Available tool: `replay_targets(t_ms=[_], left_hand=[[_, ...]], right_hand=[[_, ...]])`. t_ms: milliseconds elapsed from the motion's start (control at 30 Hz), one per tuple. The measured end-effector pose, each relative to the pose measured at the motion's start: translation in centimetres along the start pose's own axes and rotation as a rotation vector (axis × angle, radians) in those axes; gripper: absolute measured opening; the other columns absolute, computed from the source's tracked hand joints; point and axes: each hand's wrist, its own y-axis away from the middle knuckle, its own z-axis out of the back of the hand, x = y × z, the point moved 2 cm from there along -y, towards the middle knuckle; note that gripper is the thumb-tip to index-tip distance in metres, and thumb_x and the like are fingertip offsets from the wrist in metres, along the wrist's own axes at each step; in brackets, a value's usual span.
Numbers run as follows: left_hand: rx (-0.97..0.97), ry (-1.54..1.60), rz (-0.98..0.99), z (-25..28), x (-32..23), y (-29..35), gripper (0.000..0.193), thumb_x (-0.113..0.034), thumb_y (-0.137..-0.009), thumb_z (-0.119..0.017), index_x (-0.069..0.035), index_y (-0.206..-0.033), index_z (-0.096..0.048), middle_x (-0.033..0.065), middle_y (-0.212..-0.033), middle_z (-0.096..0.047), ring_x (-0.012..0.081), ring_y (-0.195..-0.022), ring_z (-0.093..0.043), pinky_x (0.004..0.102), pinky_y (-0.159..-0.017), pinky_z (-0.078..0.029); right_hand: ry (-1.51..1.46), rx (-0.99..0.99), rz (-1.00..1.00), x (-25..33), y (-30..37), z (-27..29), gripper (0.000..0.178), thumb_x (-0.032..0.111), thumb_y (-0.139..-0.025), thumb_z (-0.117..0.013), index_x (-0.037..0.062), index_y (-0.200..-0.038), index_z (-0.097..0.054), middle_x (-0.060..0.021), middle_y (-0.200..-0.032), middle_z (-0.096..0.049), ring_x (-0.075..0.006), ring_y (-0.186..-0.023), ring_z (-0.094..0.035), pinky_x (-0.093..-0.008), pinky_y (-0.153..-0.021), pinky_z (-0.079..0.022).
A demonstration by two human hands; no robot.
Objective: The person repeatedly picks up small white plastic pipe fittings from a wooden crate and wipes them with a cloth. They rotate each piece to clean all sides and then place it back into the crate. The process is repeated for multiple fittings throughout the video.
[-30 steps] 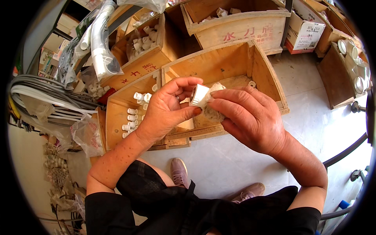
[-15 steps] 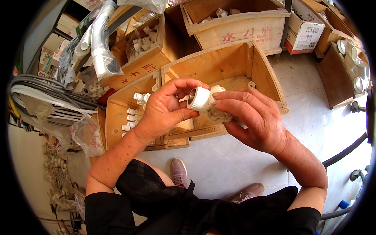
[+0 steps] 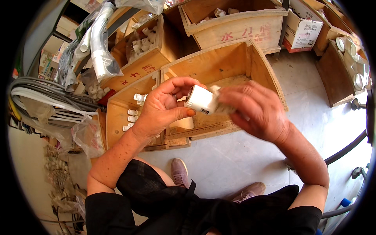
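A white plastic pipe fitting (image 3: 201, 98) with a dark round opening at its left end is gripped between the thumb and fingers of my left hand (image 3: 161, 102). My right hand (image 3: 258, 111), smeared by motion, is closed round a crumpled off-white cloth (image 3: 224, 108). The cloth lies against the right end of the fitting and hides part of it. Both hands are above a wooden bin (image 3: 270, 70). Small white fittings (image 3: 132, 115) stand in the compartment left of it.
More wooden bins (image 3: 235, 33) with white fittings stand behind. Bagged white pipes (image 3: 101, 55) hang at upper left, above coiled hoses (image 3: 47, 94). A cardboard box (image 3: 305, 33) and a crate of white pipe pieces (image 3: 335, 80) are at far right. My shoes (image 3: 179, 170) rest on the grey floor.
More of the fitting's white side now shows, including a small dark label. My right hand and the cloth have shifted slightly right along it. My left hand keeps its grip.
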Motion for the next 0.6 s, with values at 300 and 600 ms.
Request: replay_targets(t_ms=[300,600], left_hand=[[-0.004,0.074,0.033,-0.2,0.0,-0.1,0.056,-0.002,-0.08,-0.075,-0.004,-0.13,-0.049,0.0099,-0.128,-0.057,0.0185,-0.117,-0.055,0.033,-0.102,-0.045],[-0.095,-0.029,0.045,-0.4,0.1,0.0,0.06,-0.012,-0.078,-0.08,-0.004,-0.128,-0.049,0.01,-0.125,-0.057,0.0197,-0.117,-0.054,0.0345,-0.103,-0.043]], right_hand=[[-0.197,-0.082,-0.047,0.3,-0.9,1.0,0.041,0.0,-0.068,-0.072,0.007,-0.108,-0.062,-0.0086,-0.102,-0.063,-0.029,-0.089,-0.063,-0.0381,-0.074,-0.054],[-0.102,-0.032,-0.059,1.4,-0.8,-0.4,0.039,0.002,-0.07,-0.07,0.0072,-0.107,-0.062,-0.0072,-0.099,-0.062,-0.0266,-0.084,-0.062,-0.0365,-0.071,-0.054]])
